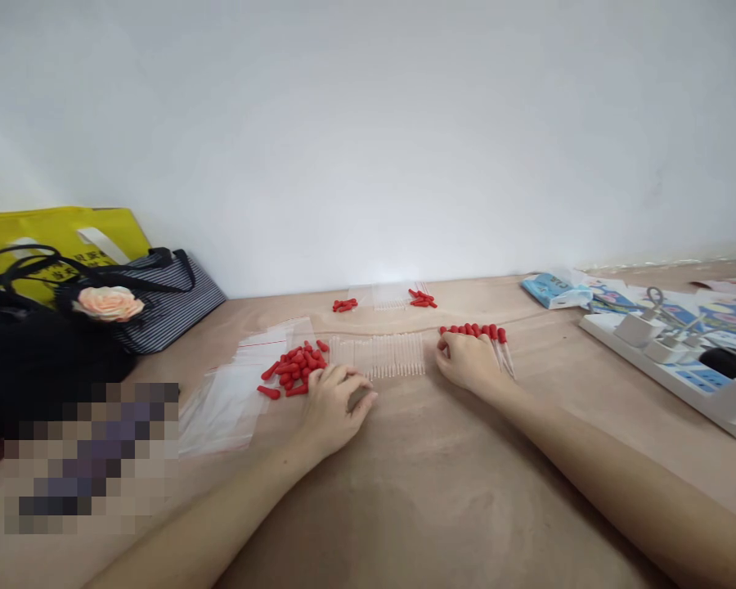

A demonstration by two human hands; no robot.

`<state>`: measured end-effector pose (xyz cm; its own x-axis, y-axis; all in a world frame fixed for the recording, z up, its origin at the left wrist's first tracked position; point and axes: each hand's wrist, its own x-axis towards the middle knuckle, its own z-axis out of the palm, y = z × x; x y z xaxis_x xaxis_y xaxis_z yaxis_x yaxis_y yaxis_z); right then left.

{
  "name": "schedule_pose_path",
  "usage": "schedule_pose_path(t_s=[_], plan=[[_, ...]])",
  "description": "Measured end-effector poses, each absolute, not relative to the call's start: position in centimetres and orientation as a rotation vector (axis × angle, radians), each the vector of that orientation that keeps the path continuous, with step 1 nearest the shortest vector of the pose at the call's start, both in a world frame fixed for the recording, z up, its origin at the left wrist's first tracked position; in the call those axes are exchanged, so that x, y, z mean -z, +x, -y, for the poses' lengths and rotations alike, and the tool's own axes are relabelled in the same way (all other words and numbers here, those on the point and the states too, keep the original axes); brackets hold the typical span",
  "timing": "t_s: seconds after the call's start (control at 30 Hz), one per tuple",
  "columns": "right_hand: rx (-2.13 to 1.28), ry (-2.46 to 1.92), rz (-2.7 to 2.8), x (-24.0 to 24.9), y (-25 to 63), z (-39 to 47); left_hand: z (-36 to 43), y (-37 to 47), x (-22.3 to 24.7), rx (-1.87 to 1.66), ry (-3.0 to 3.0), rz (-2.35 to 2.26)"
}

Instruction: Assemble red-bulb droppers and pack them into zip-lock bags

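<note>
My left hand (337, 406) is open, thumb apart and fingers loosely bent, at the right edge of a pile of red rubber dropper bulbs (291, 366). Clear glass dropper tubes (398, 356) lie side by side in a row between my hands. My right hand (468, 360) is closed, fingertips curled together at the left end of a row of droppers with red bulbs (485, 331). It covers most of their tubes; the rightmost tapered tips (506, 360) show. Whatever its fingers hold, if anything, is hidden.
Clear zip bags (221, 409) lie left of the bulbs. Farther back are small red bulb groups (344, 305) (423, 299) by another clear bag (391, 296). A power strip (680, 376) and blue pack (555, 290) stand right; a striped bag (175, 298) and yellow bag (107, 233) left.
</note>
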<state>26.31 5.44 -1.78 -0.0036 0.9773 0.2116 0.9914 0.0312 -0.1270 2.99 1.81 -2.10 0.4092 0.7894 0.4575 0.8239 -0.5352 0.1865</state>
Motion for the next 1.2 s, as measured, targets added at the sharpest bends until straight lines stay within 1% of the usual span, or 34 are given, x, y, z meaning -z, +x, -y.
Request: schedule_pose_path(t_s=[0.1, 0.17, 0.23, 0.33, 0.47, 0.77, 0.9, 1.0, 1.1, 1.2], plan=[[-0.059, -2.111, 2.040, 1.0, 25.7, -6.4, -4.3, 1.8, -0.2, 0.637, -2.344, 1.763], [-0.166, -2.167, 2.023, 0.6, 25.3, -7.3, -6.7, 0.8, -1.6, 0.414, -2.129, 2.016], [-0.233, -2.202, 2.014, 0.4, 24.9, -8.1, -8.9, 0.0, -2.3, 0.345, -2.056, 2.104], [-0.290, -2.232, 2.001, 0.5, 24.3, -8.9, -11.2, -0.6, -2.0, 0.241, -2.008, 2.208], [-0.353, -2.252, 1.978, 0.7, 23.9, -9.5, -12.5, -0.6, -0.8, 0.140, -1.983, 2.294], [-0.466, -2.249, 1.949, 0.9, 24.0, -10.4, -14.1, -1.0, -0.2, 0.122, -1.958, 2.399], [-0.460, -2.197, 1.960, 0.7, 24.3, -10.2, -13.4, -0.4, -1.0, 0.216, -1.956, 2.327], [-0.420, -2.086, 2.000, 0.1, 24.8, -9.4, -11.1, 0.6, -1.7, 0.326, -1.987, 2.159], [-0.340, -1.923, 2.040, -0.2, 25.3, -7.8, -7.3, 1.6, -1.5, 0.413, -2.204, 1.871], [-0.195, -1.527, 2.191, 0.8, 25.7, -5.6, -3.3, 2.4, -0.3, 0.598, -2.575, 1.344]])
